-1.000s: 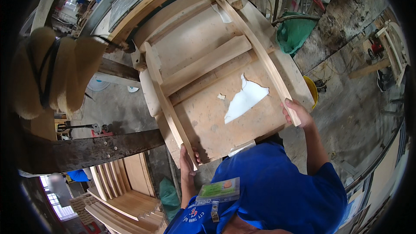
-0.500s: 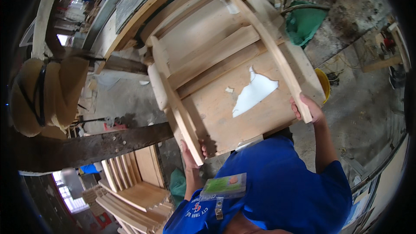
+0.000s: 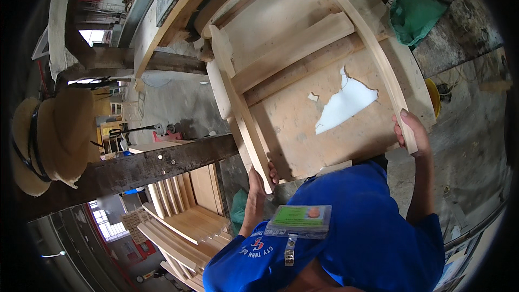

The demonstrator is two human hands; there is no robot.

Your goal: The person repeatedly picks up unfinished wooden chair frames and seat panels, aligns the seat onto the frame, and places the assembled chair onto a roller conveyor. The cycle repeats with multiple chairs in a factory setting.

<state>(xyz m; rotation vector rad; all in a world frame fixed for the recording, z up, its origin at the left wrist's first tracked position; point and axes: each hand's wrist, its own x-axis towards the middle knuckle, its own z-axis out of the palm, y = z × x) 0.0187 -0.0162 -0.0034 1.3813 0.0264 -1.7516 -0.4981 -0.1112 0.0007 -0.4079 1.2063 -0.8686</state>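
Both my hands grip a pale wooden frame [image 3: 294, 54], apparently part of a chair, with two long, slightly curved side rails and a crosspiece between them. My left hand [image 3: 255, 183] is closed round the near end of the left rail. Round the near end of the right rail, my right hand [image 3: 416, 132] is closed with the thumb on top. Beneath the frame is a plywood board [image 3: 292, 130] with a jagged white patch [image 3: 346, 105] on it. The frame's far end lies near the upper edge of the picture.
Stacked wooden parts [image 3: 186, 227] stand at lower left, beside a dark beam [image 3: 135, 167]. Thick tan pads [image 3: 54, 135] bound with a black strap are at far left. A green cloth or bag [image 3: 416, 16] hangs at upper right, above part of a yellow container [image 3: 432, 97].
The whole view has shifted, so the frame, board and hands appear farther right and slightly higher. Both hands keep their grip on the rails.
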